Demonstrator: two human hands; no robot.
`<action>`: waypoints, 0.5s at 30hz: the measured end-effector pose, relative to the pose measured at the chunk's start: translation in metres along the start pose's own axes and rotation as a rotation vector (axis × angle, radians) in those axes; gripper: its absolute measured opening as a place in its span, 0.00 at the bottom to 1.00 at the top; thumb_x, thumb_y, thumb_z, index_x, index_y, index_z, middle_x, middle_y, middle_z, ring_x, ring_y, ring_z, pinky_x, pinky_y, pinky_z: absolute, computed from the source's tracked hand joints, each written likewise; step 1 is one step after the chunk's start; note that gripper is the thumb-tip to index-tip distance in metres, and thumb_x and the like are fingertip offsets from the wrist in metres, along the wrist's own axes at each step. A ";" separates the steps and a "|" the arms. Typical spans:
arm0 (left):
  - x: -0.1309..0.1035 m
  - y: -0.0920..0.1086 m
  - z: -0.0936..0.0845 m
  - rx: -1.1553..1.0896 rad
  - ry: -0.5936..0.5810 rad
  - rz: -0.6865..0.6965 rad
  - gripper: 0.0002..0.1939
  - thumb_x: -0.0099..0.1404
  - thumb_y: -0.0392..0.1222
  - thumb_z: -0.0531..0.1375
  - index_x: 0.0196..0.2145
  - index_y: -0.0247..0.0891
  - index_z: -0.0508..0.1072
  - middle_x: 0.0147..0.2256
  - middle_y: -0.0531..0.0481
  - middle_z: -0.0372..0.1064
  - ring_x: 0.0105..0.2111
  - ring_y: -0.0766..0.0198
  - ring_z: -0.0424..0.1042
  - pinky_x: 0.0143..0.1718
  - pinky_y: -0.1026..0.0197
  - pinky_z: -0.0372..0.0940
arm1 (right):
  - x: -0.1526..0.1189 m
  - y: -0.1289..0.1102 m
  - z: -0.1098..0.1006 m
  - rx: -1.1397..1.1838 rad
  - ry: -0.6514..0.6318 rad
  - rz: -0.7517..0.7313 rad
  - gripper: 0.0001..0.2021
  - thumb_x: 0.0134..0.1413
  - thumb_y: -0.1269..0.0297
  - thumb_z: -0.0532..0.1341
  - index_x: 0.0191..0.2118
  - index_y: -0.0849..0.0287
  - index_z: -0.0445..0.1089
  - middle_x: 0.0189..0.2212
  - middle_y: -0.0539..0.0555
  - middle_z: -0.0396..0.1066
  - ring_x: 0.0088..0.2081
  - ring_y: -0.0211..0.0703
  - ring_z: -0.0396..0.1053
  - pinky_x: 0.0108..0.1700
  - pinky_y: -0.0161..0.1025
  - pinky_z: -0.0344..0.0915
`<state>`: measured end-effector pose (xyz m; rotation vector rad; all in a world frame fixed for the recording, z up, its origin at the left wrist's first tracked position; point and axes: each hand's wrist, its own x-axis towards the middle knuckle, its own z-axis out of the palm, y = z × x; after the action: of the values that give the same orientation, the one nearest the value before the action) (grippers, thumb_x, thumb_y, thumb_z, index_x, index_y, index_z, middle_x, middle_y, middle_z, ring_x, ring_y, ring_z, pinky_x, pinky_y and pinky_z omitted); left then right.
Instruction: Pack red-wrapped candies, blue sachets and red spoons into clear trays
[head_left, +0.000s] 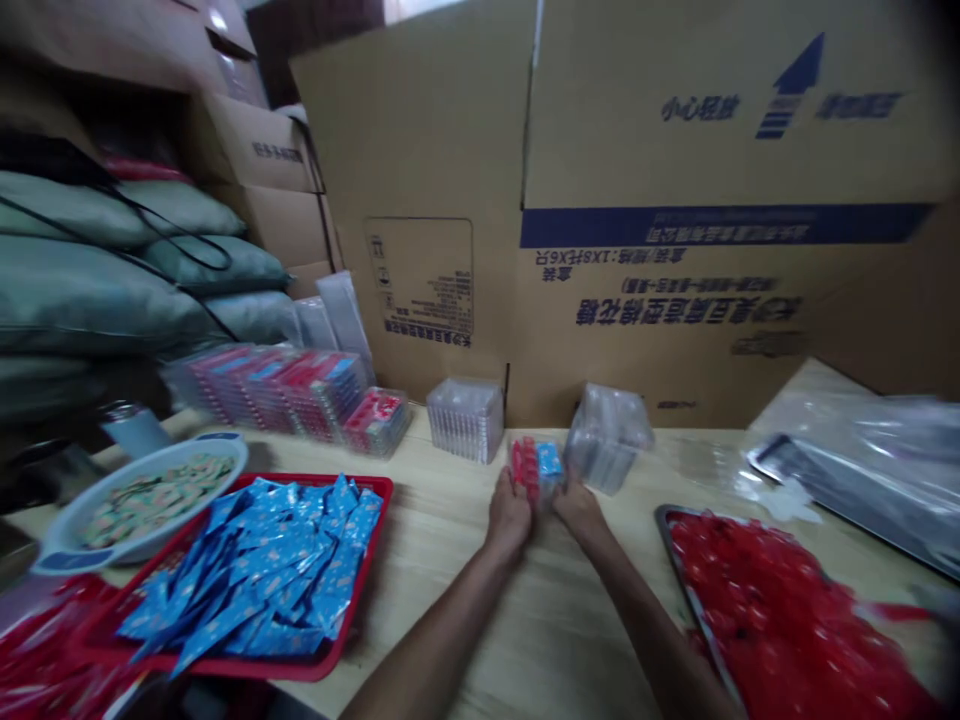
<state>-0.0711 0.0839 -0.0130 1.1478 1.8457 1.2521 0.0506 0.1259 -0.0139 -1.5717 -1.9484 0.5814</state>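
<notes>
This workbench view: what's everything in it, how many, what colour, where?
Cardboard box: one, brown, back
Other boxes: several, brown, back left
Sacks: several, pale green, far left
Container: one, pale blue, left
Table: one, pale wood, centre
Filled packs: many, clear, red and blue, back left
Cases: two stacks, clear, back centre
Basin: one, pale blue, left, holding pale pieces
Tray: one, red, left, holding blue packets
Shiny pile: one, red, lower left
Metal tray: one, grey, right, holding red pieces
Plastic sheeting: uncounted, clear, right, over dark tray
White scrap: one, white, right
Held pack: one, clear, red and blue, centre
Left hand: one, bare, pack's left side
Right hand: one, bare, pack's right side
</notes>
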 end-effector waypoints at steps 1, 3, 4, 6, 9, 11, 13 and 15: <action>-0.009 0.000 -0.004 0.003 0.007 -0.032 0.26 0.70 0.42 0.47 0.62 0.26 0.63 0.62 0.32 0.63 0.62 0.51 0.64 0.63 0.51 0.58 | -0.008 0.004 0.000 0.036 -0.003 -0.013 0.21 0.56 0.65 0.51 0.52 0.60 0.71 0.36 0.60 0.78 0.37 0.51 0.77 0.39 0.44 0.71; -0.031 0.000 -0.013 -0.020 0.010 -0.071 0.26 0.71 0.44 0.48 0.61 0.26 0.64 0.61 0.33 0.63 0.62 0.51 0.64 0.62 0.53 0.58 | -0.026 0.015 0.002 0.203 0.024 -0.076 0.19 0.56 0.59 0.52 0.46 0.58 0.74 0.37 0.58 0.79 0.38 0.52 0.78 0.37 0.44 0.73; -0.044 0.000 -0.019 -0.054 0.006 -0.082 0.27 0.71 0.46 0.48 0.61 0.28 0.65 0.62 0.34 0.63 0.62 0.52 0.64 0.63 0.53 0.58 | -0.036 0.019 0.002 0.300 0.024 -0.073 0.19 0.56 0.57 0.52 0.44 0.58 0.75 0.36 0.58 0.80 0.37 0.53 0.78 0.36 0.46 0.73; -0.070 -0.002 -0.035 -0.124 0.005 -0.096 0.27 0.71 0.48 0.49 0.62 0.32 0.63 0.63 0.37 0.62 0.63 0.53 0.62 0.63 0.54 0.57 | -0.056 0.019 0.003 0.433 -0.026 -0.030 0.19 0.54 0.53 0.55 0.44 0.58 0.76 0.38 0.59 0.80 0.39 0.55 0.78 0.37 0.48 0.74; -0.097 0.001 -0.075 -0.128 0.043 -0.060 0.28 0.71 0.47 0.49 0.65 0.33 0.58 0.66 0.39 0.57 0.65 0.55 0.58 0.64 0.54 0.57 | -0.078 -0.015 0.000 0.571 -0.092 -0.050 0.23 0.56 0.52 0.57 0.53 0.57 0.72 0.49 0.59 0.77 0.48 0.53 0.75 0.46 0.48 0.74; -0.099 0.007 -0.112 -0.080 0.121 0.031 0.28 0.72 0.48 0.49 0.66 0.35 0.56 0.66 0.38 0.56 0.65 0.55 0.58 0.62 0.54 0.59 | -0.079 -0.059 0.000 0.663 -0.088 -0.103 0.24 0.58 0.53 0.56 0.57 0.57 0.69 0.53 0.60 0.74 0.52 0.52 0.73 0.50 0.47 0.72; -0.082 0.017 -0.153 -0.071 0.231 0.166 0.26 0.72 0.49 0.51 0.63 0.36 0.59 0.63 0.38 0.62 0.61 0.54 0.64 0.59 0.53 0.63 | -0.063 -0.112 0.009 0.780 -0.136 -0.135 0.25 0.57 0.56 0.56 0.59 0.58 0.66 0.52 0.60 0.74 0.50 0.50 0.74 0.50 0.45 0.72; -0.051 0.026 -0.192 -0.114 0.311 0.282 0.21 0.71 0.47 0.53 0.58 0.36 0.64 0.56 0.38 0.69 0.54 0.55 0.71 0.55 0.53 0.66 | -0.035 -0.162 0.027 0.877 -0.192 -0.195 0.26 0.52 0.61 0.56 0.58 0.59 0.66 0.50 0.60 0.75 0.47 0.49 0.75 0.46 0.43 0.72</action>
<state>-0.2046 -0.0330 0.0807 1.2374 1.8434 1.7578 -0.0807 0.0568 0.0653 -0.7848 -1.5834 1.3084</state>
